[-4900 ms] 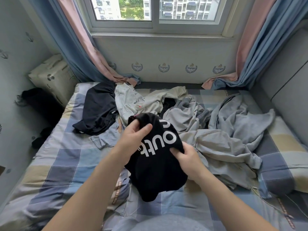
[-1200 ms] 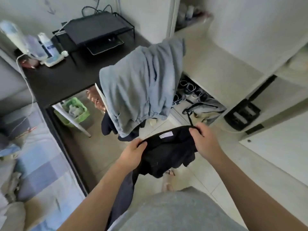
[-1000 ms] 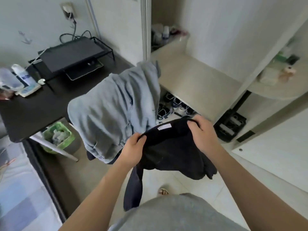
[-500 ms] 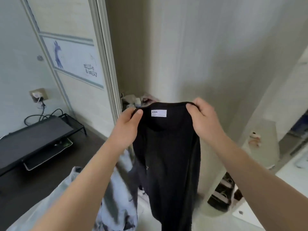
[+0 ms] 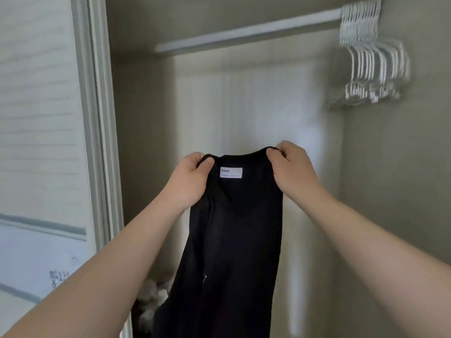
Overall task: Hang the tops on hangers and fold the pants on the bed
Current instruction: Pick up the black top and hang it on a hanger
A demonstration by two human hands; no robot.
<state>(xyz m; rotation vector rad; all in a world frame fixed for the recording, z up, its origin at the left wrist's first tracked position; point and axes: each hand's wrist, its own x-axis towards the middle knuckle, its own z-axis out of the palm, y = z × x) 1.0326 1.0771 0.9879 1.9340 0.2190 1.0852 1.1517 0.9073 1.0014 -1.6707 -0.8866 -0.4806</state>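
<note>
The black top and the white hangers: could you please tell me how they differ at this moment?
The black top is dark; the white hangers are pale. The black top is gripped at its collar by the left hand and right hand; the white hangers hang bunched on the rail, upper right. The black top is one piece; the white hangers are many. Both hang down, apart from each other.

I see the closet rail (image 5: 246, 32) above my right hand (image 5: 290, 172), white hangers (image 5: 371, 62) bunched on its right end.
</note>
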